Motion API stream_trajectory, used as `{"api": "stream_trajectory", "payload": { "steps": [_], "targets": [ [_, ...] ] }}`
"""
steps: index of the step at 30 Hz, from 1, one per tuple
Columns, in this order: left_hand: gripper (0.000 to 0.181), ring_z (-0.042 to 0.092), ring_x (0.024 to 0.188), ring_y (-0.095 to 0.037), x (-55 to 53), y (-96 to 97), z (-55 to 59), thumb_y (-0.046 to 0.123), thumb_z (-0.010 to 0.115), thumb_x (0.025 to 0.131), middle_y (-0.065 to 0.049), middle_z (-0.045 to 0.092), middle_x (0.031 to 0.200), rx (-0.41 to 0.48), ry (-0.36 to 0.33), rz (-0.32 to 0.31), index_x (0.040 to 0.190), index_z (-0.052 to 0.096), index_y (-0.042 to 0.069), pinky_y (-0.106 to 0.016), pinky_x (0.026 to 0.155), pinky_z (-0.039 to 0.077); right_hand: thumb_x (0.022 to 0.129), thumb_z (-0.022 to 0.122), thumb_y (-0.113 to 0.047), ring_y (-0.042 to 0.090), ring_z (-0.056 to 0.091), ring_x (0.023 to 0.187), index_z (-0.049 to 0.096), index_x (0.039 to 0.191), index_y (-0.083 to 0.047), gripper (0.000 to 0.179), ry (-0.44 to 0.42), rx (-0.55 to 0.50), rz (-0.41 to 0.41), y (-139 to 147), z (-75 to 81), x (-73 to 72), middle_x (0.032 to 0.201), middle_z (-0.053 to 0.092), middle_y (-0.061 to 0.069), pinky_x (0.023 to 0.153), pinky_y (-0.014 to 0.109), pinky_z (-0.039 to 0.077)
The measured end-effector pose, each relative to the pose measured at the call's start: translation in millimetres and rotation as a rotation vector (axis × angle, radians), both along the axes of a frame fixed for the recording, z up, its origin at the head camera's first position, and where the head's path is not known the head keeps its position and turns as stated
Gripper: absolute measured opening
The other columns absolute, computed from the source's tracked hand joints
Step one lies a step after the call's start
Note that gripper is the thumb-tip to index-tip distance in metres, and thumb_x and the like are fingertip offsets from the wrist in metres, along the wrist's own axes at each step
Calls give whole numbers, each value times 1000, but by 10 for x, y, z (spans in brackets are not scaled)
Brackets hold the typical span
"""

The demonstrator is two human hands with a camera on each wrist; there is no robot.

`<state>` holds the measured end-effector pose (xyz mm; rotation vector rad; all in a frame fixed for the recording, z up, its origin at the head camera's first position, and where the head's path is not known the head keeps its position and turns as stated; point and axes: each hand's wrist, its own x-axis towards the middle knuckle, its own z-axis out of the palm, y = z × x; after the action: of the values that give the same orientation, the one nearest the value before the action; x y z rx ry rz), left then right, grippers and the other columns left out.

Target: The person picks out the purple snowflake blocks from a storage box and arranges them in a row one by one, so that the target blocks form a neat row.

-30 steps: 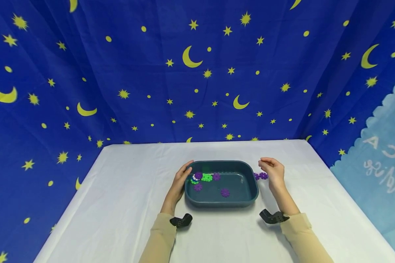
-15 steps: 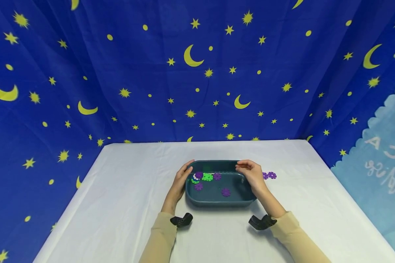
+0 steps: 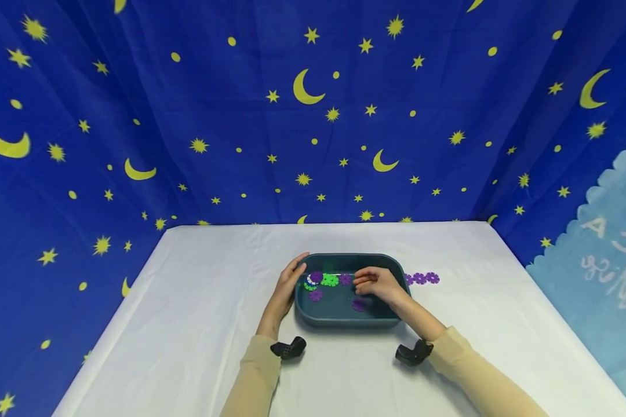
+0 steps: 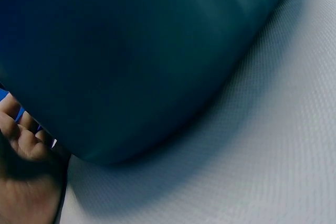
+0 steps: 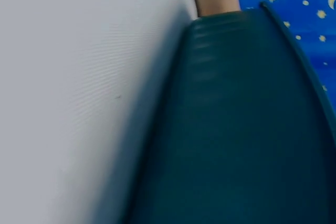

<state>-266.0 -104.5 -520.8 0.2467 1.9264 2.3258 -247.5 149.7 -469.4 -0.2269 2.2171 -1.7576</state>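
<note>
A dark teal plastic bin (image 3: 352,322) sits on the white table. My left hand (image 3: 281,292) holds its left side, thumb at the rim; in the left wrist view, fingers (image 4: 23,129) show beside the bin's wall. My right hand (image 3: 379,284) reaches in over the right wall, its fingers loosely bent beside a purple snowflake disc (image 3: 346,279). Another purple disc (image 3: 358,304) lies below that hand. Toward the left end lie green discs (image 3: 330,280), more purple discs (image 3: 316,295), and a small pile with white and blue. The right wrist view shows only the bin's outer wall (image 5: 231,119) and a forearm.
A row of joined purple snowflake discs (image 3: 420,278) lies on the table (image 3: 214,301) just right of the bin, its near end partly behind the rim. A blue star-and-moon cloth (image 3: 250,133) hangs behind and at the sides. A light blue panel (image 3: 605,231) stands at right.
My right hand has moved left from beside the row of purple discs, over the bin's right wall and down inside, uncovering more of the row. My left hand stays on the bin.
</note>
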Motion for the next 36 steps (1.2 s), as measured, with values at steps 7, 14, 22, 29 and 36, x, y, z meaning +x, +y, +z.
{"api": "stream_trajectory", "payload": {
  "steps": [7,14,22,29,36],
  "targets": [
    [50,33,139,-30,-14,4,4,28,48,100,-14,35,152,26,-13,0,145,39,8,-47,117,24,75,64,15,13,64,82,58,113,16,39,16,133,98,-6,-36,0,103,65,30,73,25,57],
    [50,34,138,-31,7,1,14,27,48,100,-14,36,151,28,-13,0,145,39,8,-48,117,24,68,57,25,11,60,79,62,108,15,41,61,241,165,-54,-94,-20,97,67,26,67,18,53],
    [48,32,140,-31,10,-6,54,19,42,103,-17,33,152,33,-22,-26,147,33,3,-47,117,24,68,54,26,10,53,71,65,99,15,35,190,339,201,-74,-82,3,81,64,19,59,14,45],
    [48,32,140,-33,75,-11,184,17,41,102,-19,32,152,-4,-15,-41,146,32,0,-48,117,25,70,55,25,9,48,67,66,102,13,35,179,365,229,-76,-72,9,76,61,13,57,15,42],
    [50,32,139,-30,5,-3,34,23,44,102,-15,34,152,23,-22,-17,147,34,4,-47,117,24,75,52,22,11,46,70,67,102,11,33,118,332,168,-67,-61,-1,77,56,8,55,15,39]
  ]
}}
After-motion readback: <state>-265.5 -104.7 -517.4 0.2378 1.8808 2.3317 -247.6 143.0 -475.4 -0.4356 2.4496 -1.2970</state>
